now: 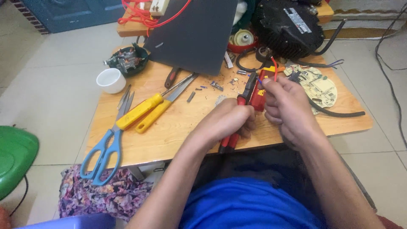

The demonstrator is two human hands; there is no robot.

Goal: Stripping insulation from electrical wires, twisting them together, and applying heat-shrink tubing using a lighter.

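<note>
1. Where the view begins, nearest the camera, a blue shirt (250, 203) fills the lower frame, with a floral cloth (106, 195) hanging below the near edge of a low wooden table (178, 127).
2. Left hand (231, 121): fingers curled tight around the red-and-black handles of a pair of pliers (241, 106), whose dark nose points away toward the red part.
3. Right hand (286, 104): fingertips pressed together, pinching a small red component (259, 91) with a yellow label; the pliers' nose appears to meet thin blue wires at its far end, though the contact is too small to confirm. Both hands and the component hover just above the table's middle-right area.
4. Left of the hands: blue-handled scissors (104, 154) lie at the near left edge, and two yellow-handled screwdrivers (144, 112) lie side by side, slanting up to the right.
5. Right of the hands: a round pale circuit board (318, 87) lies flat, with a black cable (339, 113) curving across the table beside it.
6. Farther back: a white cup (111, 80), a dark green motor part (127, 60), a large dark grey panel (195, 34) and a black finned round housing (284, 27).
7. At the far edge, red wires (144, 17) loop over a second wooden surface.
</note>
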